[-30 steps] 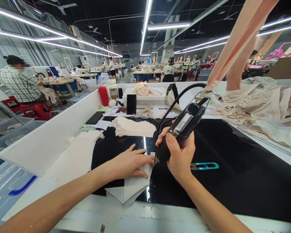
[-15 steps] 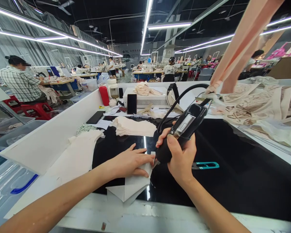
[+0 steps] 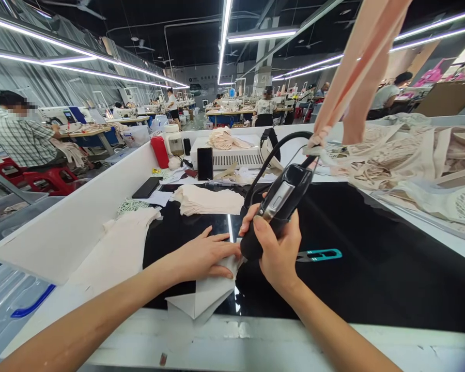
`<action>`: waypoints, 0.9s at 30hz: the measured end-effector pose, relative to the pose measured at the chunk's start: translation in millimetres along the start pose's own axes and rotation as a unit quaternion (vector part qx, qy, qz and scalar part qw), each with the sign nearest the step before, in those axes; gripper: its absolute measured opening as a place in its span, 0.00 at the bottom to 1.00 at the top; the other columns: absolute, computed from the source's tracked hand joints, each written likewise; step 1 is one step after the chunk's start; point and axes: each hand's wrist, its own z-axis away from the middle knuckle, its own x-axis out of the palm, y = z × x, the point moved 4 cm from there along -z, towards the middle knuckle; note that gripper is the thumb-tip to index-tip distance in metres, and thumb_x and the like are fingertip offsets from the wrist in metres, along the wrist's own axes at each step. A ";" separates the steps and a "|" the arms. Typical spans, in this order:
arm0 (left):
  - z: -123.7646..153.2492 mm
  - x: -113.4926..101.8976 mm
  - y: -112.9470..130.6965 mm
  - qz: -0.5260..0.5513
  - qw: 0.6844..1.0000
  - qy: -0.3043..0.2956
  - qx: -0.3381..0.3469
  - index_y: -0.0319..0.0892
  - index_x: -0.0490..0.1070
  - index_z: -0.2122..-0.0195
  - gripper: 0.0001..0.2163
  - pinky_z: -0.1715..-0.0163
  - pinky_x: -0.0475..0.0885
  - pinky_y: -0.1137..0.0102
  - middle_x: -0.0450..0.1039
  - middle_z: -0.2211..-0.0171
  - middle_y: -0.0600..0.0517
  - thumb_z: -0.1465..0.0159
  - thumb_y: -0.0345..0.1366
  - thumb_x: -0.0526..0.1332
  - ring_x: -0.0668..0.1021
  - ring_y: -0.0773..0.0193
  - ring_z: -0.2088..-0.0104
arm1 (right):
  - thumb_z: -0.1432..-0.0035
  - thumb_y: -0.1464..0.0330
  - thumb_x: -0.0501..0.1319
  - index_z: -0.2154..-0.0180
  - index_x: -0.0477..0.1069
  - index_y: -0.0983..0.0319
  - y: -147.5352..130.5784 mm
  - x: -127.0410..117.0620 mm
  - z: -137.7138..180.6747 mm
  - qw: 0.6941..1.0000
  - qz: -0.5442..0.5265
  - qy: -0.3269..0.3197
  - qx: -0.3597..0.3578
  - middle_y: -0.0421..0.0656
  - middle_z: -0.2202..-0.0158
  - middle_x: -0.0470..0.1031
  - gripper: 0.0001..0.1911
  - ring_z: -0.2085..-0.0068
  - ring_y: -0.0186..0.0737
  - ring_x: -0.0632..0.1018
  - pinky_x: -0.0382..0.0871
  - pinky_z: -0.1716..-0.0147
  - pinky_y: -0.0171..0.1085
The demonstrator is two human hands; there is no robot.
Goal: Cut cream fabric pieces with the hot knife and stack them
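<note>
My right hand (image 3: 276,248) is wrapped round a black corded hand tool (image 3: 279,204), its tip down at the edge of a folded white fabric piece (image 3: 205,297) on the glossy black tabletop (image 3: 372,248). My left hand (image 3: 205,256) lies flat on that piece with fingers stretched out, pressing it down right beside the tool's tip. The tool's black cable (image 3: 273,150) loops up behind it. A stack of cream fabric pieces (image 3: 209,200) lies farther back.
Teal thread snips (image 3: 318,254) lie just right of my right hand. Cream fabric (image 3: 116,248) is spread at left by a white partition (image 3: 73,217). Lace garments (image 3: 411,155) pile at right, peach straps (image 3: 356,67) hang above. Phones, a red bottle (image 3: 159,152) and a white box (image 3: 232,155) stand behind. Seated people work at far tables.
Both hands keep their places on the fabric and the tool. The view has shifted slightly, so everything sits a little lower left in the picture.
</note>
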 end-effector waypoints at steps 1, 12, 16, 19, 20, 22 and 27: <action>0.0 0.5 -0.8 0.001 1.000 0.001 0.001 0.50 0.70 0.39 0.20 0.29 0.50 0.26 0.71 0.31 0.48 0.30 0.39 0.72 0.61 0.43 0.24 | 0.38 0.62 0.72 0.57 0.70 0.54 0.1 0.0 0.4 1.000 0.004 -0.002 0.000 0.33 0.67 0.79 0.13 0.72 0.33 0.79 0.78 0.70 0.35; 0.2 1.5 -5.2 0.016 1.000 0.010 0.010 0.53 0.70 0.37 0.23 0.28 0.48 0.30 0.73 0.33 0.49 0.31 0.39 0.73 0.62 0.43 0.25 | 0.38 0.62 0.72 0.56 0.69 0.54 -2.0 2.5 1.8 1.000 -0.010 -0.001 0.006 0.33 0.66 0.78 0.14 0.72 0.33 0.78 0.78 0.70 0.35; 0.3 -0.7 -2.6 0.014 1.000 0.011 0.006 0.52 0.72 0.40 0.20 0.28 0.47 0.29 0.74 0.34 0.48 0.30 0.40 0.72 0.66 0.45 0.26 | 0.38 0.61 0.72 0.53 0.69 0.53 -2.6 3.3 5.9 1.000 -0.014 -0.005 0.016 0.33 0.65 0.79 0.16 0.71 0.34 0.80 0.79 0.67 0.37; -0.6 -0.6 -1.7 0.005 1.000 0.001 -0.007 0.50 0.72 0.41 0.19 0.30 0.48 0.26 0.73 0.34 0.44 0.31 0.41 0.73 0.67 0.44 0.27 | 0.38 0.62 0.72 0.50 0.69 0.52 0.1 3.1 8.4 1.000 -0.004 -0.005 0.023 0.34 0.65 0.80 0.19 0.70 0.35 0.80 0.80 0.66 0.38; -1.1 -0.5 -1.6 0.005 1.000 0.001 -0.007 0.50 0.72 0.40 0.20 0.30 0.48 0.26 0.73 0.34 0.44 0.31 0.42 0.73 0.67 0.44 0.27 | 0.38 0.62 0.72 0.49 0.68 0.52 1.0 2.8 8.9 1.000 -0.001 -0.002 0.024 0.34 0.65 0.79 0.20 0.70 0.36 0.80 0.80 0.66 0.38; -1.6 -0.6 -1.9 0.004 1.000 0.006 -0.002 0.51 0.72 0.39 0.21 0.30 0.48 0.27 0.73 0.34 0.44 0.31 0.41 0.73 0.68 0.44 0.28 | 0.38 0.62 0.72 0.48 0.68 0.52 2.2 2.9 9.0 1.000 0.004 -0.002 0.027 0.34 0.65 0.79 0.20 0.70 0.36 0.80 0.80 0.67 0.38; 7.2 -1.9 -0.4 -0.016 0.998 0.055 0.033 0.49 0.73 0.39 0.21 0.27 0.53 0.35 0.70 0.31 0.44 0.31 0.42 0.72 0.67 0.44 0.27 | 0.39 0.61 0.73 0.49 0.69 0.52 -1.7 2.2 5.0 1.000 -0.001 -0.004 0.028 0.34 0.64 0.79 0.20 0.70 0.35 0.80 0.79 0.67 0.37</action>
